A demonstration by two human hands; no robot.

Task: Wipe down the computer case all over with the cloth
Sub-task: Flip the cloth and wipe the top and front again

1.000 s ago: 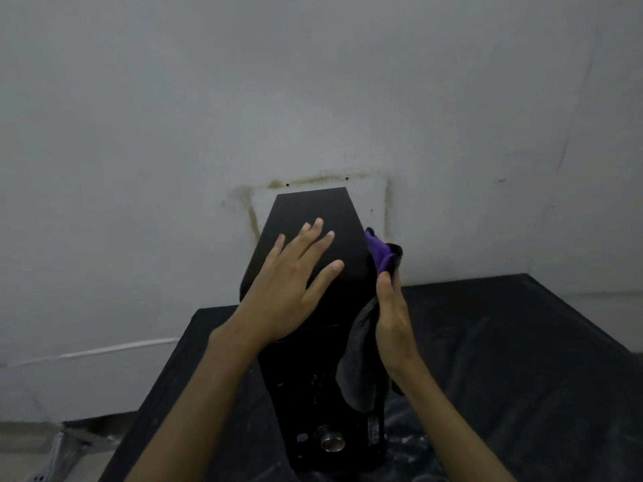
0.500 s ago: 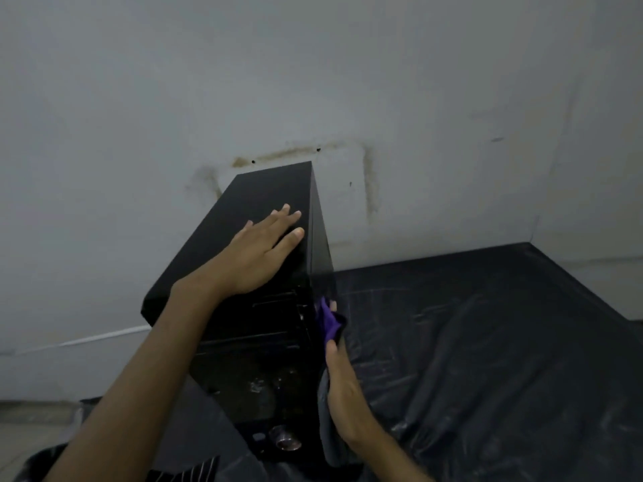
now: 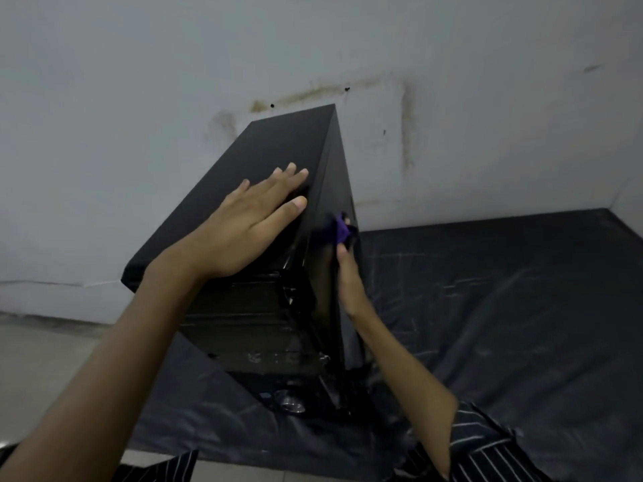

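While your left hand [image 3: 257, 224] lies flat and open on the computer case [image 3: 278, 151], which stands on the black sheet [image 3: 487, 307], your right hand [image 3: 348, 283] presses the soft cloth [image 3: 339, 231] against its side with straight fingers. The panels look rigid and slick, so brace at the edges.

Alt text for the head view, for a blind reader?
A person's left hand rests flat on top of a black computer case while the right hand presses a purple cloth against its right side. The case sits on a black sheet by a stained white wall.
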